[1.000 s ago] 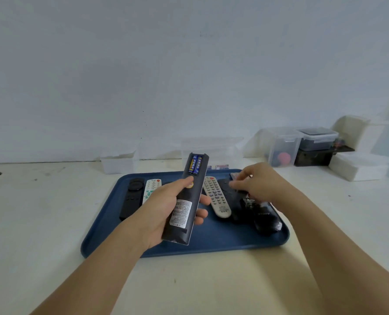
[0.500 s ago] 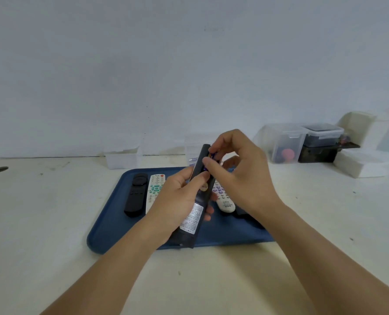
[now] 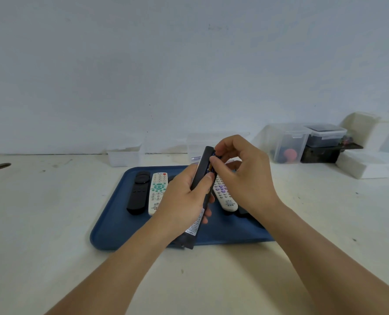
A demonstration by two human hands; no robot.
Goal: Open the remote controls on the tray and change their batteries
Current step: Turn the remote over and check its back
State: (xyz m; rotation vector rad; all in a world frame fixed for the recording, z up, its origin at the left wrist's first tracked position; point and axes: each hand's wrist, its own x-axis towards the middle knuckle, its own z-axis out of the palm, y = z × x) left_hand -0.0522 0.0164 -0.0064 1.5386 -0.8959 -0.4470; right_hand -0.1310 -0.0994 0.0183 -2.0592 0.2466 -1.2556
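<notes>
No legible text anywhere

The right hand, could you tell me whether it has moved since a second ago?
Yes. The right hand has left the blue tray and risen to the top of the black remote, where its fingertips pinch a battery.

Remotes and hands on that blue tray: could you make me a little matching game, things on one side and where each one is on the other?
Things:
1. long black remote
2. small black remote
3. white remote with green buttons
4. right hand

Places or states:
A. flat at the tray's far left
B. fingers at the battery bay, top of the held remote
C. gripped in the left hand, raised over the tray
D. flat, just right of the small black remote

Pairs: 1-C, 2-A, 3-D, 4-B
</notes>
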